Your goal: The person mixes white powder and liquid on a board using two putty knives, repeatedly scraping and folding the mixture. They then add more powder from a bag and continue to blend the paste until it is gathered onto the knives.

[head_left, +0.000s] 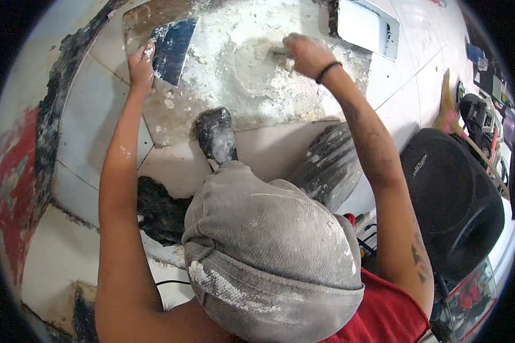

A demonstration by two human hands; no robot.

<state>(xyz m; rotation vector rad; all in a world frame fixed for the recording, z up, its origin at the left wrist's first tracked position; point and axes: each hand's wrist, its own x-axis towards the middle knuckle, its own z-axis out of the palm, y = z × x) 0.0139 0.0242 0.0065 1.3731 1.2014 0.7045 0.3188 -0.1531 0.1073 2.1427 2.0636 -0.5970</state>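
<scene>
A person's two bare arms reach forward over a rough patch of white plaster (240, 86) spread across pale floor tiles (91, 126). The left hand (141, 64), flecked with white, is closed on the lower edge of a wide, flat, dark metal scraper blade (174, 48), which lies tilted at the upper left of the patch. The right hand (304, 54), with a black band (328, 71) at the wrist, is curled into a fist around a small tool, mostly hidden, that presses into the plaster at the upper right. Below the hands, a dusty black shoe (214, 136) rests at the patch's near edge, and dust-covered grey cloth (269, 240) fills the centre. A white rectangular panel (363, 26) sits beyond the right hand. A large black speaker (452, 200) stands at the right, well apart.
</scene>
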